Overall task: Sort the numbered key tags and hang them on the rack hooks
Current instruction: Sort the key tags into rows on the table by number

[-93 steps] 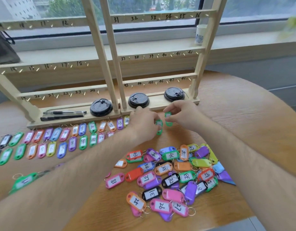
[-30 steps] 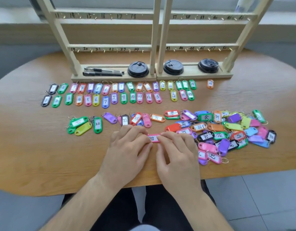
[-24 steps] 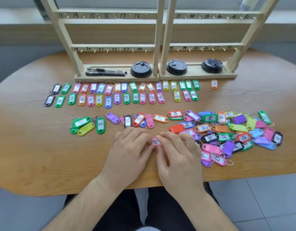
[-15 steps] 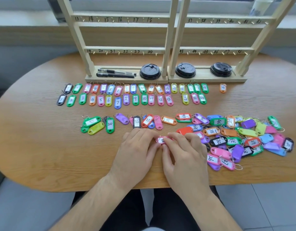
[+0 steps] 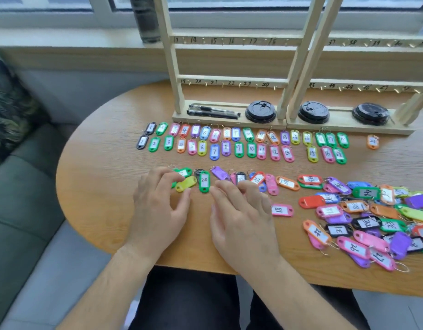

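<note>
Flanking tag 20 (image 5: 204,182), left hand (image 5: 158,208) and right hand (image 5: 241,217) hold nothing, fingers (image 5: 164,181) spread; it looks light, stiff, probably slick, so pinch its long edges.

The single head view looks forward and down onto the tabletop (image 5: 98,186) from close at its near edge. It faces the rack (image 5: 231,79) and window (image 5: 43,2) beyond.

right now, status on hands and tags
Left hand open, fingertips at yellow tag. Right hand open, empty. Pink tag 18 loose on table. Visible hooks bare.
</note>
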